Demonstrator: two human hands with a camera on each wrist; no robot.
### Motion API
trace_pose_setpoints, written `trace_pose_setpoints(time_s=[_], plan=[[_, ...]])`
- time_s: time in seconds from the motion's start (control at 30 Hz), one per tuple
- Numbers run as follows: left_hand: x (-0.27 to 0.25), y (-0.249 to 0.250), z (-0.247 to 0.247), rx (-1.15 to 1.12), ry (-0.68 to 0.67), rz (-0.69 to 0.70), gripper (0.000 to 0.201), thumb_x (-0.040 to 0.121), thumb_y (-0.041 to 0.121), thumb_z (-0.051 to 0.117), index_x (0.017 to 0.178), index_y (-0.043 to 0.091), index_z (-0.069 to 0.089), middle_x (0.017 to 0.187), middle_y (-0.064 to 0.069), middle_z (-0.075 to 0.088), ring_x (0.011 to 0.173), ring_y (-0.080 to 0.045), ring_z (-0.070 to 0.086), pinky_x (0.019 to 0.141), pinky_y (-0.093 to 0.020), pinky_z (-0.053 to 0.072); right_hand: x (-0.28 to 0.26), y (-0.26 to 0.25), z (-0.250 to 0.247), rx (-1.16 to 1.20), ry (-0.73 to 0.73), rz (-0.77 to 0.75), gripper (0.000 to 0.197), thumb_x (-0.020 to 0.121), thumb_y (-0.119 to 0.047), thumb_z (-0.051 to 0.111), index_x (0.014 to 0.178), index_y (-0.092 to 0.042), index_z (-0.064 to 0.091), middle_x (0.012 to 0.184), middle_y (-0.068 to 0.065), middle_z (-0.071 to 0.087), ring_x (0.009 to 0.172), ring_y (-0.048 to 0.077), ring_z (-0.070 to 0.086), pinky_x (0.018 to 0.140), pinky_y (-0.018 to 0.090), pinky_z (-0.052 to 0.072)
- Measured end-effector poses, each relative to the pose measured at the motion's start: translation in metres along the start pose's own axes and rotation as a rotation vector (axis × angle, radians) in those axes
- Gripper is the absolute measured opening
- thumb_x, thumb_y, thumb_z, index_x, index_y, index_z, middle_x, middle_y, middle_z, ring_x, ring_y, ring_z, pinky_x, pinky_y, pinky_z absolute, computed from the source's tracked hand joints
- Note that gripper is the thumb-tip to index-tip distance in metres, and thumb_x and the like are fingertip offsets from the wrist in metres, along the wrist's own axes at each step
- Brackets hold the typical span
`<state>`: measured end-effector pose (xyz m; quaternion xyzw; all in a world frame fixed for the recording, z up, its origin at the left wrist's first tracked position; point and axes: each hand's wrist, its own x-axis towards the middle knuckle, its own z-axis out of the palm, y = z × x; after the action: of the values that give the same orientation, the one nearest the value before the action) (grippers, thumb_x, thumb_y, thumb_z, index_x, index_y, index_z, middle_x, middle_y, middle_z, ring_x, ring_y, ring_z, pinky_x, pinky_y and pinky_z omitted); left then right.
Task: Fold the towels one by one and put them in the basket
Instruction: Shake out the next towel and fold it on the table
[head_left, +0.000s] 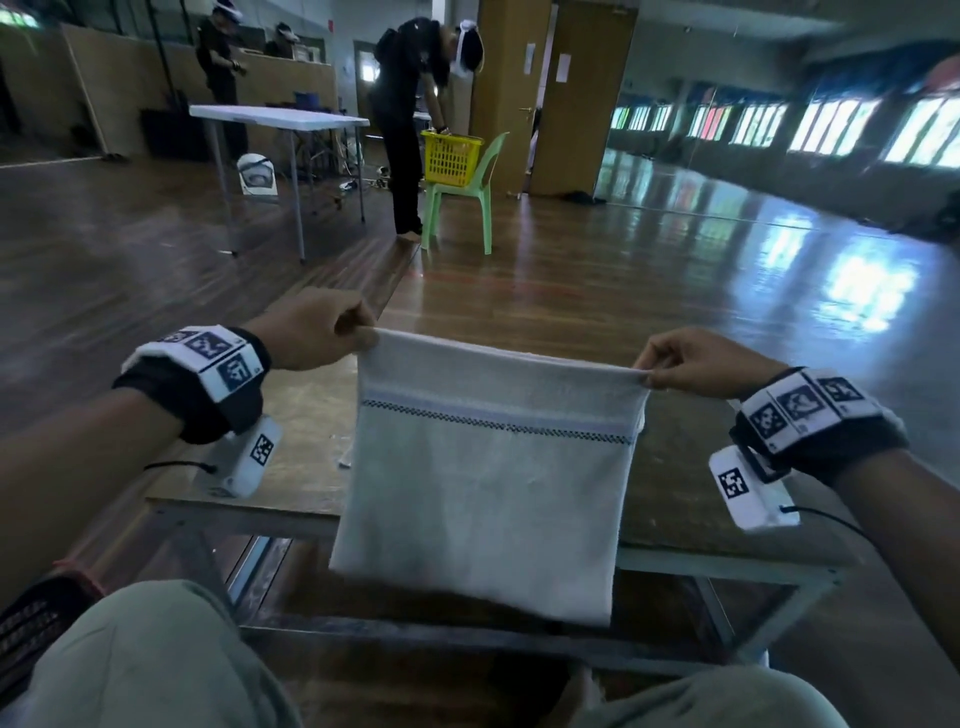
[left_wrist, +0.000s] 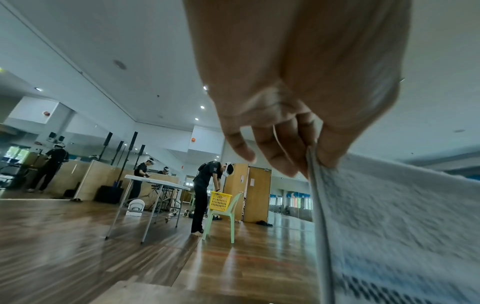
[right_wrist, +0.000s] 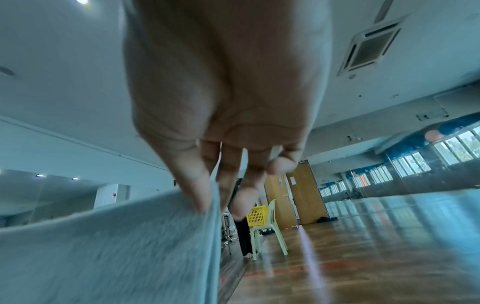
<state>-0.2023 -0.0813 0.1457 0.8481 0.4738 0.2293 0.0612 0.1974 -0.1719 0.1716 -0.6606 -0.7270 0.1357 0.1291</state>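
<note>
Nearest, two knees (head_left: 150, 660) in pale green trousers, low in the head view. Just beyond, a pale towel (head_left: 483, 483) held up in the air, hanging flat and doubled, its lower edge dangling over the near rail of the desk (head_left: 291, 415). Across the towel's upper part, a light blue stripe with a dark checked line beneath.

Left hand (head_left: 311, 332) closed on the towel's top left corner, cloth pinched between thumb and curled fingers (left_wrist: 275, 156); seen plainly from the left wrist, the doubled edge running straight down from the pinch. Right hand (head_left: 691, 364) gripped the top right corner the same way, thumb (right_wrist: 192, 185) pressed onto the cloth, the other fingers bent behind it. Top edge pulled taut between the two hands, sloping a little down to the right. On both wrists, black bands with white marker tags, a small white camera unit under each.

Under the towel, a brown wooden desk top on a grey metal frame.

Farther off, shiny wooden floor. At mid distance, a yellow basket (head_left: 451, 158) stood on a light green plastic chair (head_left: 467, 197), well apart from the towel. Just left of it, a person in black (head_left: 405, 119) bent over the basket. Left again, a white folding table (head_left: 280, 117). Far back, more people in dark clothes, wooden doors, a row of bright windows along the right wall.
</note>
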Motion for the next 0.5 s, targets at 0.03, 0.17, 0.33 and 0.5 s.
trace_pose_setpoints(time_s=[0.03, 0.17, 0.33, 0.5], plan=[[0.003, -0.001, -0.002, -0.008, 0.072, 0.018, 0.007, 0.086, 0.02, 0.064, 0.083, 0.018, 0.058, 0.081, -0.002, 0.061, 0.075, -0.022, 0.056, 0.066, -0.028, 0.038, 0.004, -0.001, 0.001, -0.009, 0.094, -0.007, 0.01, 0.085, -0.009, 0.064, 0.082, -0.018, 0.064, 0.079, -0.005, 0.064, 0.071, 0.003, 0.057, 0.059, 0.015, 0.04], [0.013, 0.003, -0.018, -0.04, 0.3, 0.109, 0.009, 0.086, 0.014, 0.063, 0.09, 0.007, 0.061, 0.084, -0.008, 0.063, 0.072, -0.023, 0.057, 0.066, -0.029, 0.04, 0.014, -0.004, -0.004, -0.015, 0.477, -0.095, 0.011, 0.084, -0.007, 0.063, 0.083, -0.017, 0.067, 0.079, -0.005, 0.063, 0.072, 0.014, 0.06, 0.064, 0.027, 0.049], [0.002, 0.004, -0.03, -0.129, 0.341, 0.18, 0.012, 0.084, 0.013, 0.064, 0.085, 0.023, 0.058, 0.081, 0.004, 0.061, 0.07, -0.001, 0.055, 0.063, -0.009, 0.039, 0.003, -0.004, -0.001, -0.024, 0.649, -0.206, 0.012, 0.08, -0.006, 0.064, 0.081, -0.017, 0.068, 0.079, -0.007, 0.065, 0.074, 0.015, 0.063, 0.07, 0.033, 0.053], [-0.035, -0.011, 0.005, -0.169, -0.034, 0.158, 0.027, 0.082, 0.01, 0.068, 0.078, 0.032, 0.054, 0.081, 0.008, 0.064, 0.073, -0.005, 0.062, 0.066, -0.01, 0.045, -0.018, 0.016, 0.04, -0.033, 0.313, -0.15, 0.028, 0.08, -0.012, 0.067, 0.074, -0.038, 0.059, 0.076, -0.012, 0.065, 0.072, 0.006, 0.062, 0.067, 0.023, 0.048]])
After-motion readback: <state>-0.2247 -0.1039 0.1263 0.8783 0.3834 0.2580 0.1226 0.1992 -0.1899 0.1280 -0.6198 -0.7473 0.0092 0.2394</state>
